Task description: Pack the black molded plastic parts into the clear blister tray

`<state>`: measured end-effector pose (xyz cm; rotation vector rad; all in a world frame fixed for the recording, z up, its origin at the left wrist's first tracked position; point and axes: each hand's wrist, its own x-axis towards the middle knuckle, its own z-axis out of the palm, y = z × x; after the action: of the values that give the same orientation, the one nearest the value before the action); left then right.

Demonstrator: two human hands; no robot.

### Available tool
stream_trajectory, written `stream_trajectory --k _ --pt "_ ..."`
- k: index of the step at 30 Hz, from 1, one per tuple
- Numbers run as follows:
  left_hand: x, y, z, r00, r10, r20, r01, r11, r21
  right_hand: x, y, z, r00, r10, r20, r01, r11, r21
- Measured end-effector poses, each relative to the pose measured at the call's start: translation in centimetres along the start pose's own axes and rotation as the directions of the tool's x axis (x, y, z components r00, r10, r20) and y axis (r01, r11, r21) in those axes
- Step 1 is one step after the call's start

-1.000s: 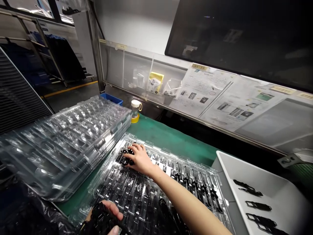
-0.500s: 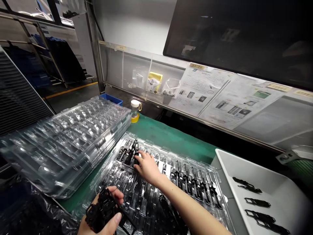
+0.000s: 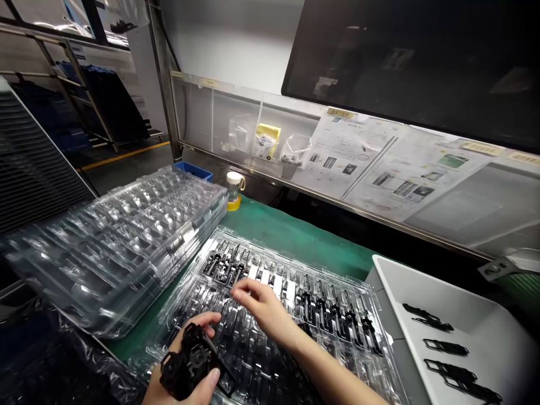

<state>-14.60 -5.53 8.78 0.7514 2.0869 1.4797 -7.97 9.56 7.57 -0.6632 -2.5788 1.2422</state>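
A clutch of black plastic frame-like parts [image 3: 189, 360] is gripped in my left hand [image 3: 202, 388], low in view over the front-left of a clear tray. My right hand [image 3: 265, 309] hovers above the tray's middle, its fingers curled together with nothing visible in them. In the clear pocketed tray [image 3: 261, 251], slim black parts [image 3: 225, 264] fill several back-row pockets at the left. More black parts [image 3: 337, 315] stand in the pockets at the right, with bare pockets between the two groups. My forearm hides some of the front rows.
To the left stands a stack of clear trays [image 3: 139, 230]. A white bin [image 3: 405, 281] on the right holds several black parts. At the back of the green mat [image 3: 287, 225] is a lidded cup [image 3: 233, 188]. A dark monitor [image 3: 413, 62] hangs above paper sheets [image 3: 354, 157].
My right hand has drawn back from the left pockets toward me, and a black part now shows in the pocket where it was. My left hand has shifted slightly right with its parts.
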Motion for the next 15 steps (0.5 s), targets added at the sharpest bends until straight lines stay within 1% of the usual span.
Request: stream_trajectory --k 1,2,4,5,7,9,11,12,13,15 --pt "0.1 -0.1 0.3 1.000 0.021 0.005 -0.021 1.000 0.018 -1.0 -0.9 -0.2 0.998 -0.018 0.063 0.010 0.993 0.114" --pt "0.1 -0.2 0.7 0.999 0.042 0.008 -0.042 0.999 0.015 -2.0 -1.6 -0.3 0.993 -0.029 0.116 -0.002 0.966 0.258" --pt "0.1 -0.1 1.5 0.998 0.058 0.037 -0.058 0.998 -0.008 -3.6 -2.4 -0.3 0.986 -0.030 0.165 -0.056 0.866 0.496" --pt "0.0 0.0 1.8 0.997 0.043 0.059 -0.043 0.999 0.001 -4.2 -2.5 -0.2 0.987 -0.018 0.163 -0.081 0.812 0.578" --pt "-0.1 0.1 2.1 0.991 0.011 0.133 -0.013 1.000 0.013 -5.0 -2.2 0.0 0.992 0.017 0.127 -0.100 0.722 0.685" --pt "-0.2 0.2 1.8 0.983 0.000 0.185 -0.001 1.000 0.001 -5.6 -1.6 0.1 0.993 0.059 0.105 -0.119 0.598 0.793" --pt "-0.3 0.2 1.3 0.976 0.018 0.216 -0.011 0.999 -0.036 -6.2 -1.1 0.1 0.990 0.126 0.067 -0.121 0.488 0.864" --pt "-0.3 0.2 1.1 0.973 0.028 0.231 -0.017 0.999 -0.050 -6.4 -0.9 0.1 0.986 0.159 0.041 -0.111 0.462 0.880" --pt "-0.3 0.2 1.0 0.970 0.033 0.242 -0.020 0.998 -0.058 -6.6 -0.8 0.2 0.983 0.185 0.016 -0.101 0.461 0.881" --pt "-0.5 0.3 1.2 0.967 0.056 0.250 -0.034 0.995 -0.090 -6.9 -0.9 0.6 0.977 0.212 -0.008 -0.107 0.523 0.846"
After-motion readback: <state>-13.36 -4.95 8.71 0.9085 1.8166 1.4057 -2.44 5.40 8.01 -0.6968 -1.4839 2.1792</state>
